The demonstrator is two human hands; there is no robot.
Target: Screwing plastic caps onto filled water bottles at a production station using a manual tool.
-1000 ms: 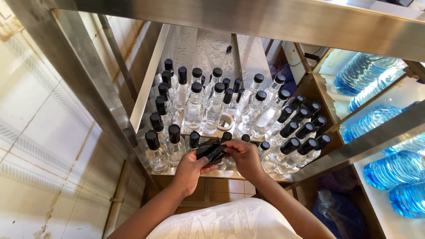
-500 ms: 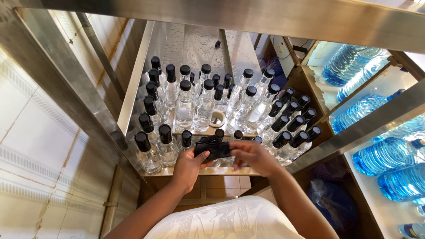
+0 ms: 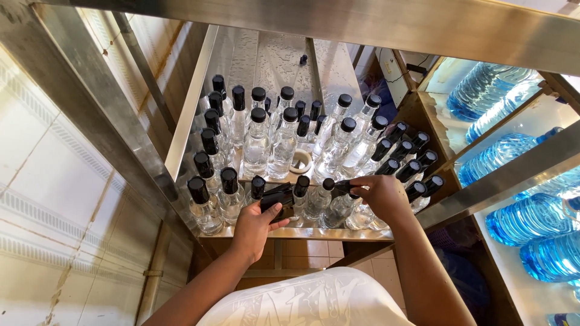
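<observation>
Many clear glass bottles with black caps (image 3: 284,145) stand on a wet steel tray (image 3: 266,54) below me. My left hand (image 3: 257,224) is at the tray's near edge, holding a bundle of black caps (image 3: 277,197). My right hand (image 3: 380,196) reaches to the front row and pinches a black cap (image 3: 344,186) at the neck of a bottle (image 3: 338,208). An uncapped bottle mouth (image 3: 300,162) shows in the middle of the group.
A steel frame bar (image 3: 374,24) crosses the top of the view and another (image 3: 513,169) runs at the right. Large blue water bottles (image 3: 531,217) lie on shelves at the right. A tiled white wall (image 3: 48,199) is at the left.
My right hand has drawn away from the left hand and moved right with one cap to a front-row bottle. The left hand stays at the tray edge with the caps.
</observation>
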